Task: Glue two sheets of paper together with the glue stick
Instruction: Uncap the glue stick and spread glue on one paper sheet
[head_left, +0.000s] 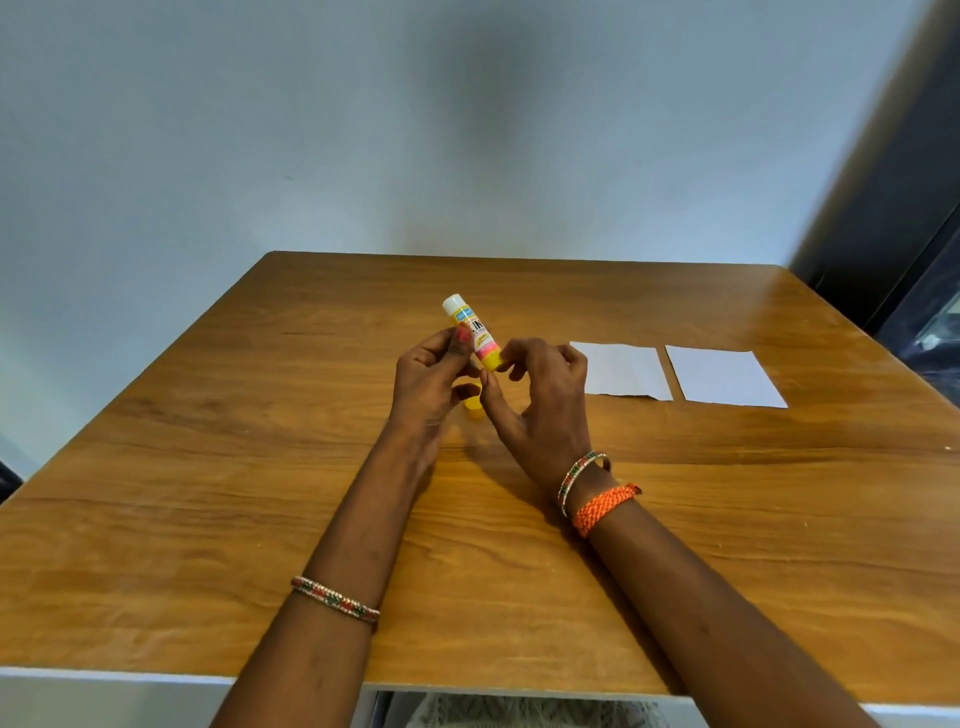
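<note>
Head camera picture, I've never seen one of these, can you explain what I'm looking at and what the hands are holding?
No machine here: this one picture comes from a camera worn on a person's head, looking forward and down at their own two bare hands over a wooden table. The left hand holds a glue stick by its body, tilted, white tip up and away. The right hand pinches the stick's yellow bottom end. A yellow cap sits on the table just below the hands, so the stick is uncapped. To the right lie two white paper sheets, flat, side by side, with a narrow gap between them.
</note>
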